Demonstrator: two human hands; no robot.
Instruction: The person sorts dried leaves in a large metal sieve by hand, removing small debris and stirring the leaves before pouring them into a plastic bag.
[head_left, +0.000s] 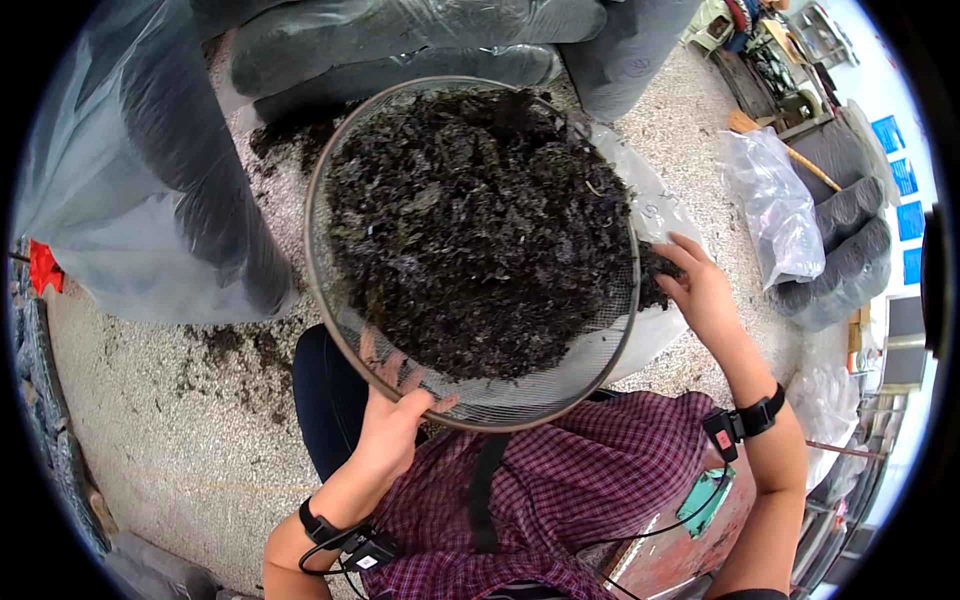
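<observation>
A large round wire-mesh sieve (471, 429) is held up before me, tilted, heaped with dark dried flakes that look like seaweed (480, 232). My left hand (397, 416) grips its rim at the lower left, thumb on the near side and fingers seen through the mesh below. My right hand (697, 289) is at the sieve's right edge, thumb and fingers around a dark clump (654, 277) of the same stuff; the palm is turned away, and part of the clump lies behind the rim. Under the sieve's right side is a clear plastic bag (660, 202) bearing writing.
Big filled plastic sacks stand at the left (187, 210) and lie across the top (420, 37). Spilled dark flakes (240, 360) dot the speckled floor. Farther right are a crumpled clear bag (772, 202), a broom (814, 169) and more filled sacks (840, 255).
</observation>
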